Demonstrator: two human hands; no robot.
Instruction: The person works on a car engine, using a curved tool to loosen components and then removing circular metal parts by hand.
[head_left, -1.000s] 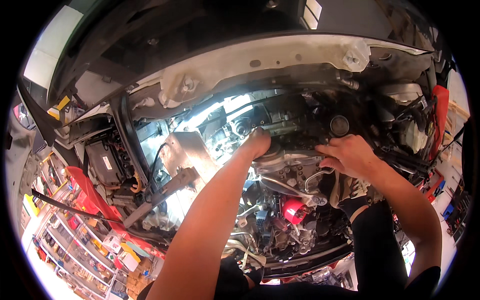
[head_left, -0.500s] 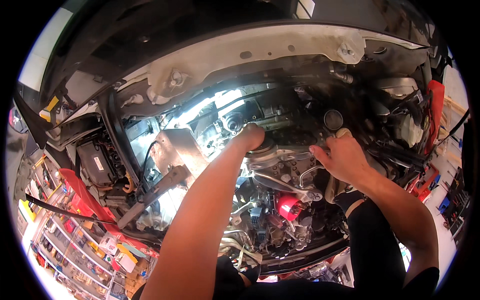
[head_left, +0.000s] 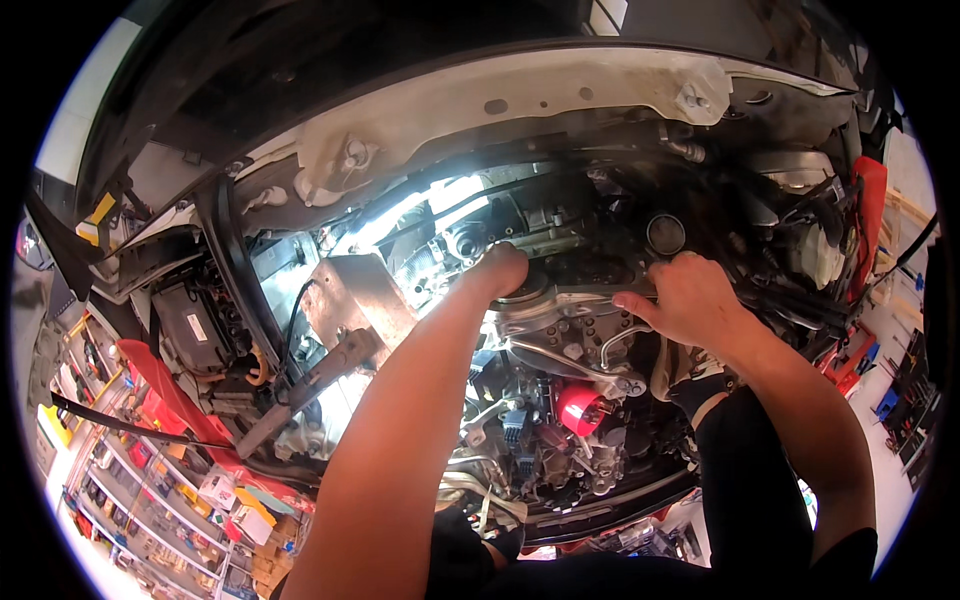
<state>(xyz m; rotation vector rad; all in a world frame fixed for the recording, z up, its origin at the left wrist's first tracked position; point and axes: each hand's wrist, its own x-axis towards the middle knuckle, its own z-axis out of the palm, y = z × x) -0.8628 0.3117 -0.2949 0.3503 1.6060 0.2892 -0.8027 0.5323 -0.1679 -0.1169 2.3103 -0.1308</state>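
Deep in an open engine bay, my left hand point(head_left: 503, 272) is closed in a fist at the left end of a silvery metal engine part point(head_left: 555, 310). Whatever lies inside its fingers is hidden. At the other end of that part is my right hand point(head_left: 695, 300), its fingers curled over and its thumb lying along the metal edge. Its grip is hidden too. A round metal-rimmed opening point(head_left: 666, 235) shows just beyond the right hand. Closer to me, a bright red round piece point(head_left: 582, 409) sits among pipes, bolts and connectors.
A rusty-looking metal plate point(head_left: 360, 295) and a bar point(head_left: 305, 395) stand left of my left arm, near a bright work light point(head_left: 455, 195). Red fender covers point(head_left: 165, 385) flank the bay. Loaded shelves point(head_left: 140, 520) stand at lower left; tools point(head_left: 905, 400) lie at right.
My right hand has shifted slightly, its fingers curling further over and its thumb lowering a little along the metal edge. The left hand stays almost where it was.
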